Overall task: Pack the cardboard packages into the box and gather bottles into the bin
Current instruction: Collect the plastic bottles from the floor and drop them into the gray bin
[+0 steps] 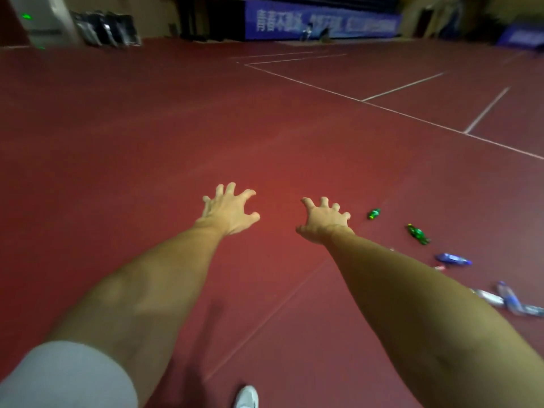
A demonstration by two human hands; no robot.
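Observation:
Both my arms stretch forward over a red sports floor. My left hand (228, 210) and my right hand (323, 219) hold nothing, fingers spread and bent like claws. Several plastic bottles lie on the floor to the right: a green bottle (374, 213) just right of my right hand, a second green bottle (418, 234) further right, a blue-labelled bottle (453, 259), and clear bottles with blue labels (510, 300) by the right edge. No cardboard package, box or bin is in view.
White court lines (406, 113) cross the floor at the upper right. A blue banner (321, 23) runs along the far wall, and dark stacked items (106, 29) stand at the upper left. My white shoe (247, 397) shows at the bottom.

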